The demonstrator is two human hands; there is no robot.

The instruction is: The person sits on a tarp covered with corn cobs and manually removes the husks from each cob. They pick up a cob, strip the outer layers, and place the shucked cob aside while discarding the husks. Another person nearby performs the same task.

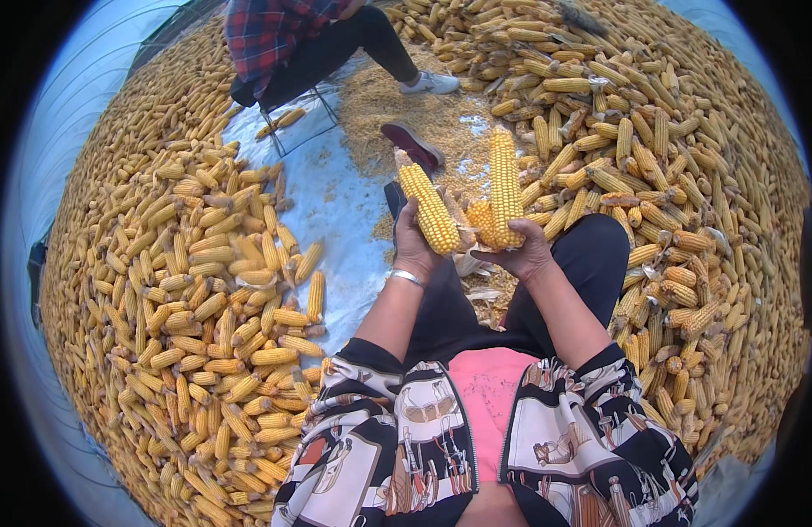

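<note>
Both my hands are raised over my lap, each wrapped round yellow corn. In my left hand is a corn cob, its tip leaning up and to the left. My right hand grips another corn cob that stands nearly upright, kernels still on. Between the two lies a further piece of corn, partly hidden behind the upright cob; I cannot tell which hand supports it. Dry husk bits show just below my hands, between my knees.
Heaps of corn cobs rise on the left and right. Loose kernels cover the ground ahead, beside a pale sheet. A person in a plaid shirt sits on a folding stool at the far left.
</note>
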